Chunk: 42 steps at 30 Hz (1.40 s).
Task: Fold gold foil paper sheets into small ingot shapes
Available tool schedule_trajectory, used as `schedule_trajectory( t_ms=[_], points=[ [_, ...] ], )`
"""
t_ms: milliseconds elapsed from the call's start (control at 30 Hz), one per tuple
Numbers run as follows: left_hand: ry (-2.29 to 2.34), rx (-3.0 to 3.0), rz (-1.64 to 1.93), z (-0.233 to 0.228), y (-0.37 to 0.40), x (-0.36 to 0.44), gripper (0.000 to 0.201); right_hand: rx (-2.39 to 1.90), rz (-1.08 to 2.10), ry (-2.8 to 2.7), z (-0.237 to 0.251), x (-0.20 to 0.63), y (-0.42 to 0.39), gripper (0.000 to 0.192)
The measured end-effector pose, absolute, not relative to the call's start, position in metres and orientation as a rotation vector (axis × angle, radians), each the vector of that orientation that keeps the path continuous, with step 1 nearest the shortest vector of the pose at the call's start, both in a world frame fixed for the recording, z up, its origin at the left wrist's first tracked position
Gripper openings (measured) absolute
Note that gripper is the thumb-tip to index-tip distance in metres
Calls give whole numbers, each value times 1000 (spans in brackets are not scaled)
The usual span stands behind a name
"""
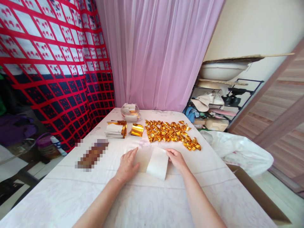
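White cloth covers the table, where a pale paper sheet lies between both hands, left hand flat with fingers together pressing its left edge, right hand pinching its upper right corner

Paper sheet: matt white, smooth. Folded foil pieces: glossy gold, metallic, creased. Table: covered in matt white patterned cloth. Curtain: sheer pink fabric. Bowl: clear, glossy.
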<state>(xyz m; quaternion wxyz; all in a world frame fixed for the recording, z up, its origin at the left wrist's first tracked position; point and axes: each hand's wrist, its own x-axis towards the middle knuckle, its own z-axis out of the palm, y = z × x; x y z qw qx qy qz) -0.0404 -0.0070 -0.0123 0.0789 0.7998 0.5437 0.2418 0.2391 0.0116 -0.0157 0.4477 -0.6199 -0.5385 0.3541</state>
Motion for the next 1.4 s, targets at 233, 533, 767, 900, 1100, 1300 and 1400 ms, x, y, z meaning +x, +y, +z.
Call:
schedule_trajectory(
  t_ms=[233,533,767,900,1100,1300,1400],
  points=[
    [1370,2602,404,1,-25,-5,43,-1627,545,-1422,-25,231,15,40],
    [1404,2608,303,8,-42,2,48,-1447,388,-1637,-36,237,-38,34],
    [1504,2601,427,4,-58,24,42,-1358,279,-2066,-20,222,-78,32],
    [1547,2573,499,2,-63,25,36,-1457,246,-2181,-12,218,-85,36],
    [1546,2552,519,-1,-63,23,35,-1474,215,-2172,-12,217,-85,26],
    [1527,2547,570,-14,-60,18,41,-1451,206,-2143,-14,216,-87,19],
    [1419,2599,640,-20,-61,13,54,-1448,218,-2115,-14,215,-87,17]
  ],
)
